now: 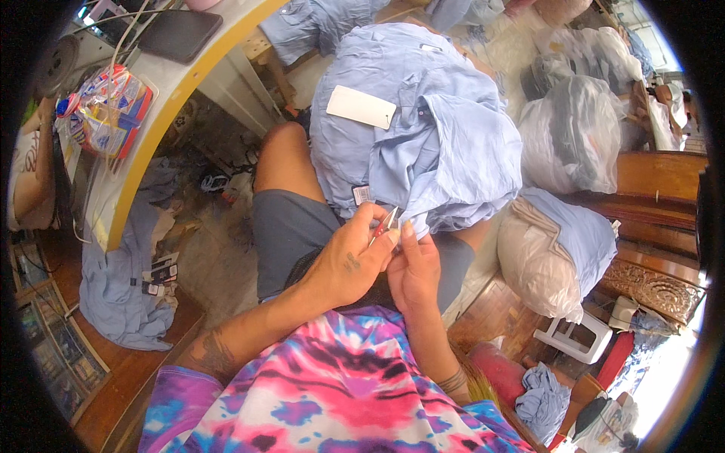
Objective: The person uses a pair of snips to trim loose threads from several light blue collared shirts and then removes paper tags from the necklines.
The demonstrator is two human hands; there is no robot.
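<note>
A light blue garment (468,143) lies bunched over a large rounded heap of the same blue cloth in front of my knees. My left hand (351,253) is closed around a small pair of thread snips (383,225) with red on the handle, its metal blades pointing up beside the cloth. Closed on the near edge of the garment is my right hand (417,275), thumb and fingers pinching the fabric close to the blades. A blank-looking white hang tag (355,106) rests on the heap, and a small printed label (362,195) shows just above my left hand.
A yellow-edged table (198,69) curves along the left, carrying a dark phone (180,35) and a colourful plastic packet (109,109). Blue garments (124,279) hang low at left. Stuffed clear bags (570,136) and a white stool (574,337) stand to the right.
</note>
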